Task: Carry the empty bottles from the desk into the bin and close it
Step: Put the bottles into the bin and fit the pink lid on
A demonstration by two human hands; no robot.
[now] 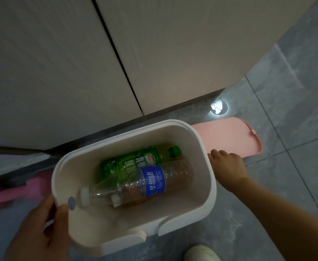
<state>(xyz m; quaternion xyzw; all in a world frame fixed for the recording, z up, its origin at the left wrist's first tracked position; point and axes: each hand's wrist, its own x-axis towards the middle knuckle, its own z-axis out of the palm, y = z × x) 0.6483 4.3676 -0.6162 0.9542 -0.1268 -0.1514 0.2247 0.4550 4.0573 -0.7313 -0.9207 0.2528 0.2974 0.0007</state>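
A white bin [209,178] stands open on the grey tiled floor. Inside lie a green-labelled bottle [135,161] and, across it, a clear bottle with a blue label [154,180]. A second white cap [115,200] shows beneath the clear bottle. My left hand [39,228] grips the bin's left rim, thumb over the edge. The pink lid [228,136] lies flat on the floor to the right of the bin. My right hand [228,166] has its fingers curled on the lid's near edge, beside the bin's right rim.
Pale cabinet doors [79,63] rise right behind the bin. A shiny round floor drain [219,107] sits beyond the lid. A blurred pink object [13,191] lies at the left. The toe of a light shoe [201,254] shows at the bottom.
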